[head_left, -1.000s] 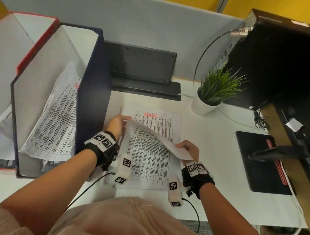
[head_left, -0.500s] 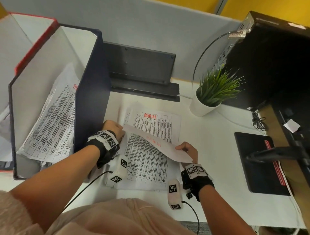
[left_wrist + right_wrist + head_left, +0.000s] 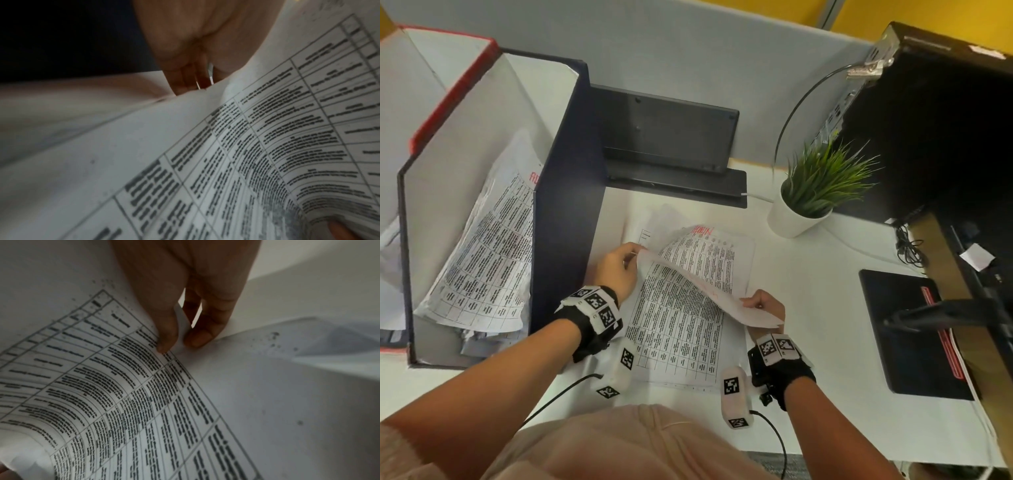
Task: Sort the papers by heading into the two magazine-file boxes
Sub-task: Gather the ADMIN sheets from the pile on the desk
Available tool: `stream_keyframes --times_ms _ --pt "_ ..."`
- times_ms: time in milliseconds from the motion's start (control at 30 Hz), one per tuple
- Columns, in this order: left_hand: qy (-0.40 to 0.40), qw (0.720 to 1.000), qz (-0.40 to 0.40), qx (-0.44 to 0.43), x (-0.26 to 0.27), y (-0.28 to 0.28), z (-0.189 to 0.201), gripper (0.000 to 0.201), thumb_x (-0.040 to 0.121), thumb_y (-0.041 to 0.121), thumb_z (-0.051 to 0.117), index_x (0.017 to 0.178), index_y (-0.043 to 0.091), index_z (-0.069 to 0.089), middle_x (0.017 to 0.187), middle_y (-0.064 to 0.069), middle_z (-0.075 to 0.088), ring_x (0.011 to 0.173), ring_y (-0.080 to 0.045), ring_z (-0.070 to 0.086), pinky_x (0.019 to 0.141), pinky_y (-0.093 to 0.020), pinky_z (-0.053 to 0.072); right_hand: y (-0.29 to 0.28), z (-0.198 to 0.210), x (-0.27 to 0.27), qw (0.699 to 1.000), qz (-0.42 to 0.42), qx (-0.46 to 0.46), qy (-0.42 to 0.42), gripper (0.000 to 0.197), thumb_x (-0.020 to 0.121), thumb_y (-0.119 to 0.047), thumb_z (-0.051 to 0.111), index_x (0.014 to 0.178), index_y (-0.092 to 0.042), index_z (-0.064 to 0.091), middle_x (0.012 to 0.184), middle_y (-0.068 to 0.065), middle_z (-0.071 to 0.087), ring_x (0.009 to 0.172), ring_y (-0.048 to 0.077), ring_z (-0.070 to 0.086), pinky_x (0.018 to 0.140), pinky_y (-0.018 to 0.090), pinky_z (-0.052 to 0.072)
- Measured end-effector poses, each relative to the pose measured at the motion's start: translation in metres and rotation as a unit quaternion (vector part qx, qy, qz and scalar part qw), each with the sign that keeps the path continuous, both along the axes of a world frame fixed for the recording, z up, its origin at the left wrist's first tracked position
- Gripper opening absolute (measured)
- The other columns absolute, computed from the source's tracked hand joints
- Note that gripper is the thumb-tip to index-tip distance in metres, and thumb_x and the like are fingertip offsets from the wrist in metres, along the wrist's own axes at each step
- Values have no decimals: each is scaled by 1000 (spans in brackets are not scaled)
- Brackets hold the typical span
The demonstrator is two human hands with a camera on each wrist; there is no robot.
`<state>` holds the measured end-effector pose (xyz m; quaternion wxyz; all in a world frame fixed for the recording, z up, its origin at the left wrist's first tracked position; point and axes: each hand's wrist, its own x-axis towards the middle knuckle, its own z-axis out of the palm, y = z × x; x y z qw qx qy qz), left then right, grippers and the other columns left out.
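- My left hand (image 3: pixel 616 270) pinches the top sheet (image 3: pixel 709 287) at its far corner.
- My right hand (image 3: pixel 765 306) pinches its near edge.
- The sheet curls above the stack (image 3: pixel 678 339) on the desk (image 3: pixel 818 284), beside the dark box (image 3: pixel 566 219).

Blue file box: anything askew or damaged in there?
Yes. The papers in the blue file box lean diagonally, fanned, not upright. Below them crumpled sheets bunch at the bottom. The box itself looks intact.

White desk (image 3: pixel 825 308): papers (image 3: pixel 678 329), boxes (image 3: pixel 565 205), plant (image 3: pixel 804 202)
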<state>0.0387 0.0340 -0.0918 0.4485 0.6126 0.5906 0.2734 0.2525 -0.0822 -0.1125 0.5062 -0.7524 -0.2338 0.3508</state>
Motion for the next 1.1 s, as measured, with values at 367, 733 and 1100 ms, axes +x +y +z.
stream_keyframes --times_ms 367,733,1100 --pt "-108 981 -34 -157 -4 4 3 29 99 13 39 119 19 58 111 -6 66 101 -23 63 90 -42 51 4 -5 4 998 20 -51 5 38 69 2 77 102 -4 60 96 10 66 85 22 62 81 31 55" --pt "-95 957 83 -260 -6 18 11 17 74 0 72 79 17 72 98 -13 69 76 -31 69 64 -37 59 -1 -4 4 993 -25 -12 111 41 69 26 44 47 -8 52 55 4 49 49 11 49 44 11 41" --pt "91 983 23 -159 0 22 2 30 76 9 75 102 -4 65 108 -16 68 108 -28 61 97 -39 48 3 -12 6 973 -74 -20 216 44 73 22 42 39 -3 57 52 3 61 49 15 56 46 18 47"
